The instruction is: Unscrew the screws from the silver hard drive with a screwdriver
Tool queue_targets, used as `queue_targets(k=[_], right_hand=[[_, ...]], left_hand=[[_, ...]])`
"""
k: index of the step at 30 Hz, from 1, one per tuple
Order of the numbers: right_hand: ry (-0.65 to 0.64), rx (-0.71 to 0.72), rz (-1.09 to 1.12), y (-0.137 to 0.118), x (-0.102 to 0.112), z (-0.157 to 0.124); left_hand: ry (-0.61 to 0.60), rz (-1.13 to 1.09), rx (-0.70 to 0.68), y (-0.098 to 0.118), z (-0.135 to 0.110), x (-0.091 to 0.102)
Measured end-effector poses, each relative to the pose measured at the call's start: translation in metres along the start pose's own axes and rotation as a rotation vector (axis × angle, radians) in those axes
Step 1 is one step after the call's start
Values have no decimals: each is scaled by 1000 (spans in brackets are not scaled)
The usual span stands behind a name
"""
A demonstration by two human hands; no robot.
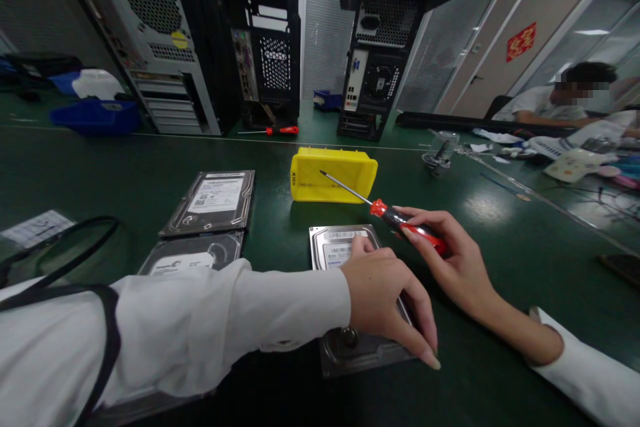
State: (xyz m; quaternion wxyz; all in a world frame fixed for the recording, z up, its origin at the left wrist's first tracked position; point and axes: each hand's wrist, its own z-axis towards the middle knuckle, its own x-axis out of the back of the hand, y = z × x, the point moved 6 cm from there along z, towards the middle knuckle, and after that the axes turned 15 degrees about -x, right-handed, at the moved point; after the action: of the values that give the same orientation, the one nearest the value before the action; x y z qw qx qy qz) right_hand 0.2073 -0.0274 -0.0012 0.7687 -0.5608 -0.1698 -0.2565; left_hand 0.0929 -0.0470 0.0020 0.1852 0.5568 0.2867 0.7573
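Note:
My left hand (387, 297) lies palm down on a hard drive (336, 248) on the green table, fingers spread over its right side. My right hand (453, 257) grips a red-handled screwdriver (395, 215) just right of that drive. The screwdriver's shaft points up and left, its tip over the yellow bin (310, 180). Two more hard drives lie to the left: one (213, 200) further back, another (187, 257) partly hidden under my left sleeve.
Three open computer cases (150, 33) (265, 47) (380, 53) stand along the back of the table (500, 227). A second red screwdriver (280, 129) lies near them. A person sits at the far right (555, 103). A black cable loops at the left (75, 247).

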Motion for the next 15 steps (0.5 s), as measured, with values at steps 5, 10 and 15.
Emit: queue_targets(k=[5, 10, 15], right_hand=[[-1, 2, 0, 0, 0, 0], [0, 4, 0, -1, 0, 0], [-7, 8, -2, -1, 0, -1]], left_hand=[[-21, -11, 7, -1, 0, 0], [-44, -26, 12, -1, 1, 2], [-60, -25, 11, -1, 1, 2]])
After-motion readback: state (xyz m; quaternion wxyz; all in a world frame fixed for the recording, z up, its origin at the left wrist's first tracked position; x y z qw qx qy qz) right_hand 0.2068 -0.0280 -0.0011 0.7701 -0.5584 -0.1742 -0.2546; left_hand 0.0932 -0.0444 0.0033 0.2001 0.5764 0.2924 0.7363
